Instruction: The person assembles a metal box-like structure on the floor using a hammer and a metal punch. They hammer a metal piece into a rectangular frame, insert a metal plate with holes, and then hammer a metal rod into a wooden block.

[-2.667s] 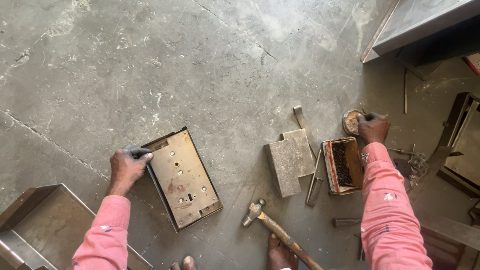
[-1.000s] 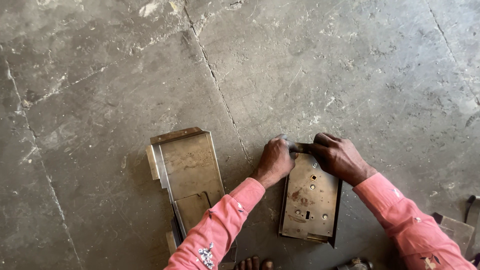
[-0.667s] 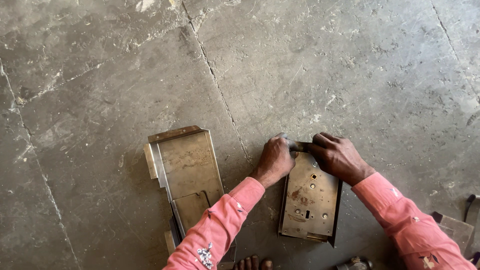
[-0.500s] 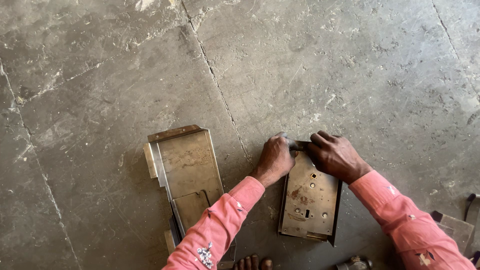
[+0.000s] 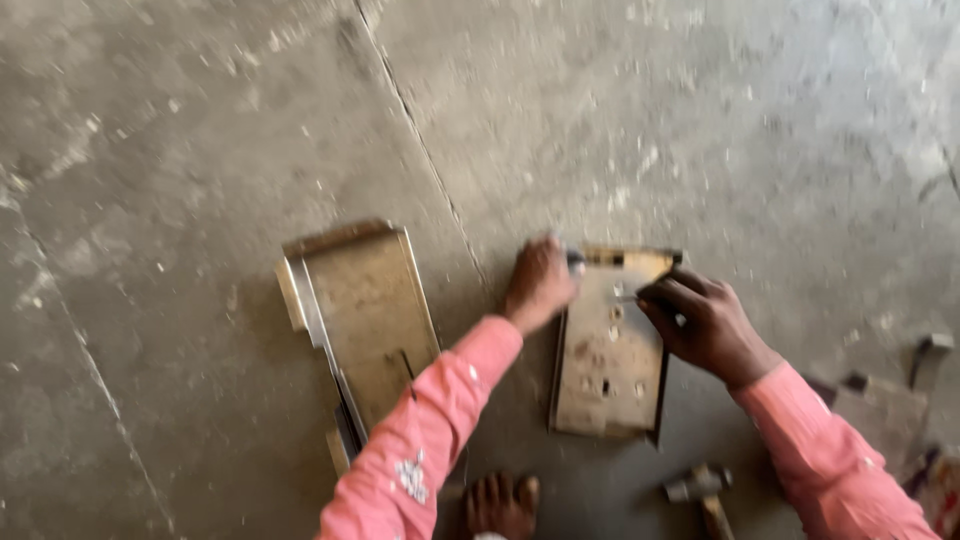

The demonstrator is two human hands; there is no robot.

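Note:
A flat metal plate (image 5: 607, 370) with several small holes and folded edges lies on the concrete floor in front of me. My left hand (image 5: 540, 283) grips its top left corner. My right hand (image 5: 700, 325) rests on the plate's right edge with fingers curled, pinching what looks like a small piece against the plate; the picture is blurred and I cannot tell what it is. To the left lies a stack of similar folded metal trays (image 5: 360, 320), partly under my left sleeve.
A hammer (image 5: 700, 490) lies at the bottom right near my foot (image 5: 500, 505). More metal parts (image 5: 890, 400) sit at the right edge. A crack (image 5: 420, 150) runs across the bare concrete floor.
My right hand has moved from the plate's top edge down to its right side. The view has shifted left and blurred; a hammer has come into view.

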